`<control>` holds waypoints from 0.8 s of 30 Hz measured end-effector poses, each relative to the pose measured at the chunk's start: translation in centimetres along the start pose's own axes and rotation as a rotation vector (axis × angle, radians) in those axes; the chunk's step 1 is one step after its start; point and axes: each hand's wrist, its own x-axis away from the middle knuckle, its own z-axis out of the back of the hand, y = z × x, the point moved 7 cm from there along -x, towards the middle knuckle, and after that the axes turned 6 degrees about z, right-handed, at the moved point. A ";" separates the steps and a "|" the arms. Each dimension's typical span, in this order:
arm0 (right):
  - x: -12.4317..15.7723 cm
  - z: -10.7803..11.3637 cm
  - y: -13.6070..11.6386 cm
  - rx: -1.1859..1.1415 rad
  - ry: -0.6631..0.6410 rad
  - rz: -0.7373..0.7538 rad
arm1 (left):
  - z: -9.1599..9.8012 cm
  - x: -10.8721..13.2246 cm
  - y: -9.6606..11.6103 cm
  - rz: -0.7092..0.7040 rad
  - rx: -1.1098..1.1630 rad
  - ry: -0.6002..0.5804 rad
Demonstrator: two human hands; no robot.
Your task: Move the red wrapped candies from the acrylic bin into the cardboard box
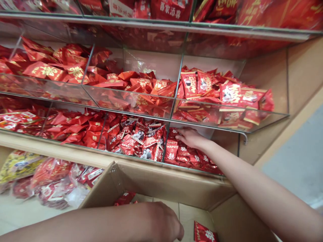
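Observation:
My right hand (189, 137) reaches into the lower right shelf compartment. Its fingers are stretched out and rest on small red packets (185, 153) printed with "HAPPY" and white characters. Below, my left hand (163, 222) is over an open cardboard box (161, 181), back of the hand up and knuckles bent. Its fingertips are mostly hidden, so I cannot tell whether anything is in them. Inside the box, one red packet (205, 232) lies to the right of my left hand. More red packets (124, 198) show behind my left wrist.
Clear dividers split the shelves into compartments of red packets (141, 134). A transparent shelf front (227, 117) sits just above my right hand, with a small hook (244, 138) under its edge. Wooden side panel (302, 74) at right. Bagged goods (52, 178) lie at lower left.

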 end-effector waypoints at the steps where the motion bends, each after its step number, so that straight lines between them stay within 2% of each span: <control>1: -0.1 0.0 0.0 -0.006 -0.015 0.005 | 0.0 0.0 0.0 0.002 0.006 -0.016; 5: 0.1 0.3 0.0 -0.034 -0.035 0.045 | -0.2 -0.1 0.0 0.013 0.017 -0.060; 9: 0.9 0.9 0.6 -0.041 -0.028 0.037 | -0.2 -0.2 -0.2 0.007 0.032 -0.043; 15: 2.9 2.0 1.6 -0.023 0.027 -0.049 | -0.5 -0.3 -0.7 0.033 0.046 -0.060; 19: 2.5 0.5 1.2 0.037 0.022 0.075 | -0.5 -0.2 -0.7 0.042 0.075 -0.054; 22: 1.9 -0.7 1.7 0.078 0.003 0.028 | -0.6 -0.1 -0.7 0.043 0.085 -0.040; 24: 1.9 -0.6 1.6 0.078 -0.007 0.012 | -0.6 -0.1 -0.8 0.056 0.090 -0.027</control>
